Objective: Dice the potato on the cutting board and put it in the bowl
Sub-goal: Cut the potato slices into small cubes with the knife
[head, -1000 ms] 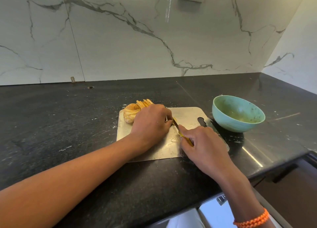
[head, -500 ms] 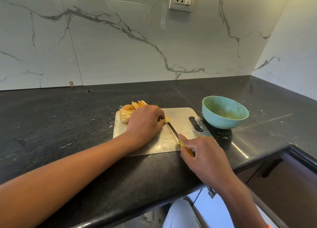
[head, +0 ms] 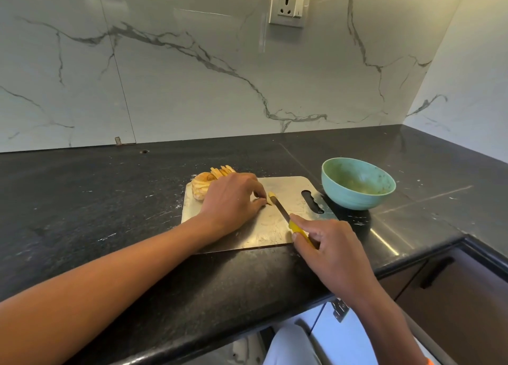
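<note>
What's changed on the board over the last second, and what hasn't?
The right hand has drawn the knife back toward the board's near edge, so more blade shows, with its tip by a small yellow potato piece. The left hand still holds down the cut potato at its fingertips. The uncut potato chunk, slices behind it, cutting board and bowl stayed put.

Bare forearms, no sleeves.
Left hand [head: 233,199] and right hand [head: 330,248] ringless (an orange sliver shows at the right wrist).
</note>
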Demonstrator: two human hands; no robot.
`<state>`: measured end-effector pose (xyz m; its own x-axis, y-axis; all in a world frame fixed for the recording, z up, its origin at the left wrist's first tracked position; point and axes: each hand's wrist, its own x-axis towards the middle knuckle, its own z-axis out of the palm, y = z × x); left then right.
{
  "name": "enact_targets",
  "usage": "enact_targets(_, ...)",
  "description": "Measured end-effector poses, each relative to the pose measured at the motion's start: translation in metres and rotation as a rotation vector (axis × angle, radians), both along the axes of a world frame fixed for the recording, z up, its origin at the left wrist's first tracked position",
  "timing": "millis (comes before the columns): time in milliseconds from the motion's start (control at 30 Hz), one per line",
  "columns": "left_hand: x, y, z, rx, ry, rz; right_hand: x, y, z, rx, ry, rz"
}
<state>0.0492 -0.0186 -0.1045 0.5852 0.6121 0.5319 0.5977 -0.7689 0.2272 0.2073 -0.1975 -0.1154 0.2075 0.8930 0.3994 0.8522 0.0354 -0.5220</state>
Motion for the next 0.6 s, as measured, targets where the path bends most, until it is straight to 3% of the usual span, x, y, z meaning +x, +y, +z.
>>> enact_targets(333,0.007,0.015,0.010,0.029,-0.002,-0.049,0.002,0.007,-0.002,0.150,0.121,-0.109)
enact_targets(600,0.014,0.026,0.019,-0.049,0.303,-0.221,0.001,0.009,-0.003,0.183,0.113,-0.179)
